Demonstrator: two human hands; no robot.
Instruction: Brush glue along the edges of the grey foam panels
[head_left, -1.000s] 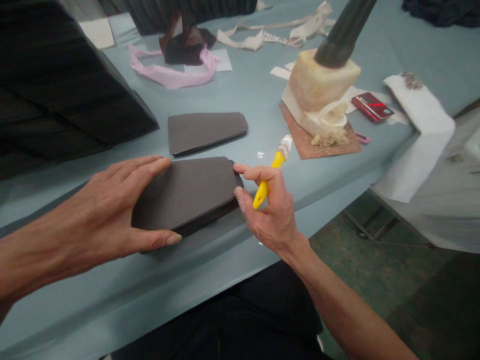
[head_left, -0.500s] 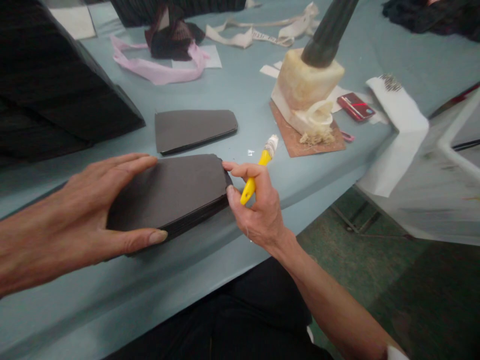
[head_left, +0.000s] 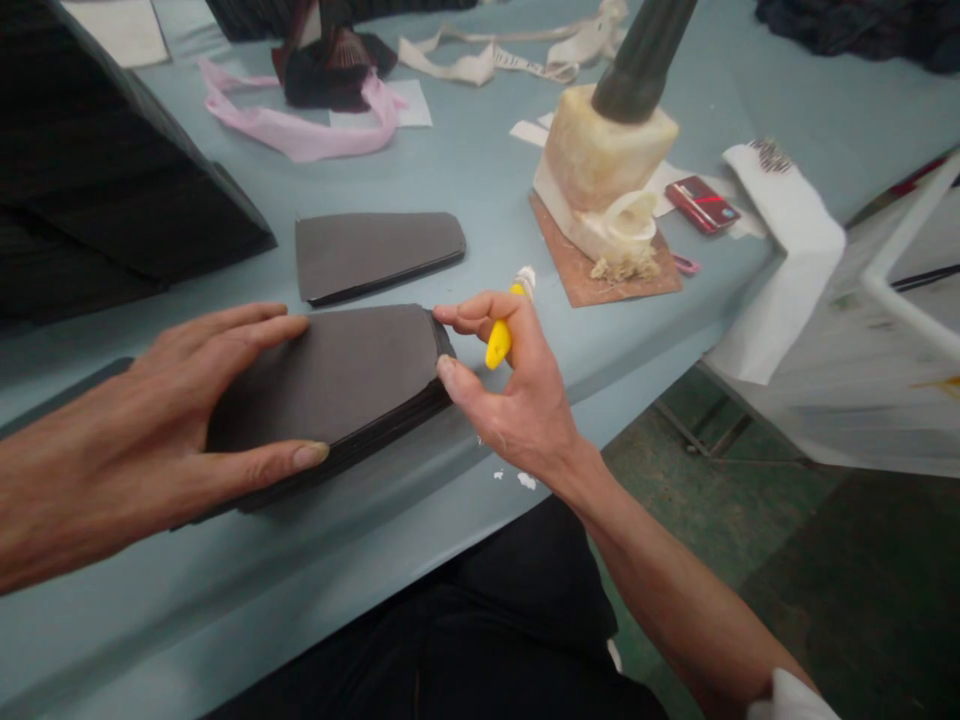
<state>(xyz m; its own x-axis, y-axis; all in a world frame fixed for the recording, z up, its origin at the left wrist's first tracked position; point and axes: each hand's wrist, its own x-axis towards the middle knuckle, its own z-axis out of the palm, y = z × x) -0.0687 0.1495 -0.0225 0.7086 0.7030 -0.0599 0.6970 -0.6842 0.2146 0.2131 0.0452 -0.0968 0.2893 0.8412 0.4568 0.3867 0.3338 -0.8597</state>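
Note:
A stack of dark grey tapered pieces [head_left: 337, 375] lies at the table's near side. My left hand [head_left: 217, 400] spans it, fingers along the far edge and thumb at the near edge, gripping the stack. At the narrow right end, my right hand [head_left: 517, 390] touches the stack's edge with thumb and forefinger. Held in that same hand is a yellow-handled brush [head_left: 498, 343], its whitish bristles pointing away from me. Behind the stack lies another dark grey tapered piece or thin pile [head_left: 382, 255].
A crusted pale glue-like container [head_left: 611, 150] with a dark upright shaft stands on a brown board [head_left: 570, 270]. Tall dark stacks [head_left: 112, 190] rise at left. Pink cloth [head_left: 300, 135], a red box [head_left: 703, 204] and a white strip [head_left: 795, 240] lie farther back.
The brush has tilted in my right hand, its handle end now facing me more. White specks show on the table beside that hand. My left hand keeps its place on the stack.

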